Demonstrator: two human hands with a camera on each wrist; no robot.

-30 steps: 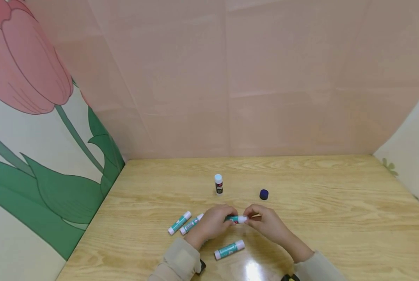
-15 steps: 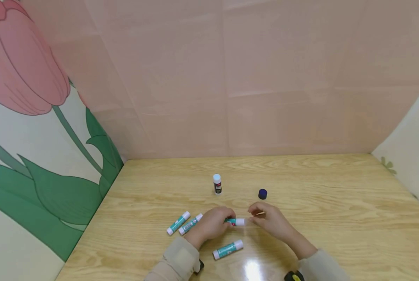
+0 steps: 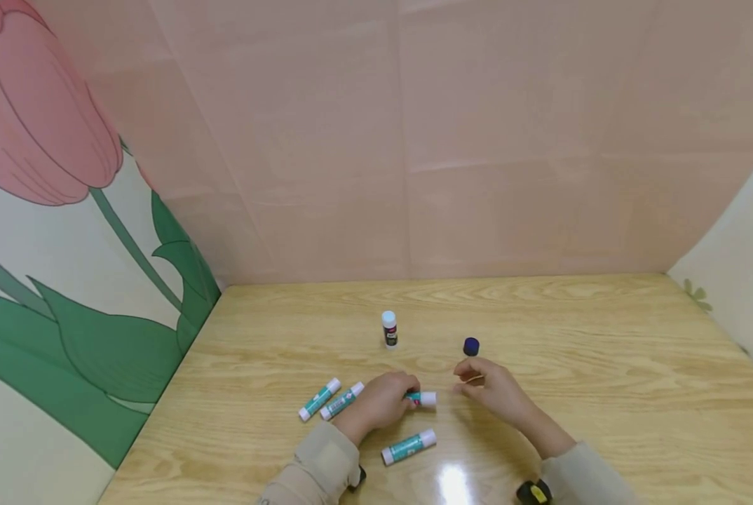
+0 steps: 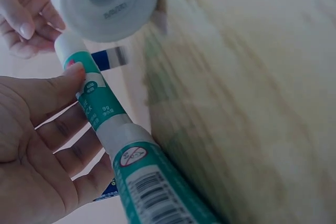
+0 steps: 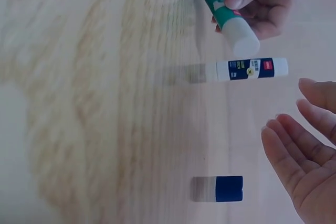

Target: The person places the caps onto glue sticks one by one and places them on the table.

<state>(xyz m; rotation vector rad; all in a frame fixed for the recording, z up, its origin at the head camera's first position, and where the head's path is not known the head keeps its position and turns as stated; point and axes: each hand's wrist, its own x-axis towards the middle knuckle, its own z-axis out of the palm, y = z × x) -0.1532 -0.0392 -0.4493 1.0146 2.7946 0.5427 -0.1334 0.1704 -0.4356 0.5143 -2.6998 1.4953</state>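
My left hand [image 3: 385, 400] pinches a capped green glue stick [image 4: 97, 95] between thumb and fingers, its white cap [image 5: 241, 38] pointing to the right. The right hand [image 3: 493, 393] is apart from that cap, its fingers loosely bent and holding nothing; in the right wrist view its palm [image 5: 310, 171] shows bare. A second green glue stick [image 3: 409, 447] lies on the table in front of the left hand. Two more, a left one [image 3: 320, 400] and a right one [image 3: 342, 402], lie side by side beyond the left wrist.
A dark blue glue stick [image 3: 390, 331] with a white cap stands upright behind the hands. Right of it is a small dark blue cap [image 3: 471, 346]. The wooden table [image 3: 604, 351] ends at a pink backdrop [image 3: 477, 175], with a tulip-printed panel [image 3: 99, 315] at the left.
My right hand has let go of the held glue stick's white end and drawn off to the right. The left hand keeps its grip in nearly the same place.
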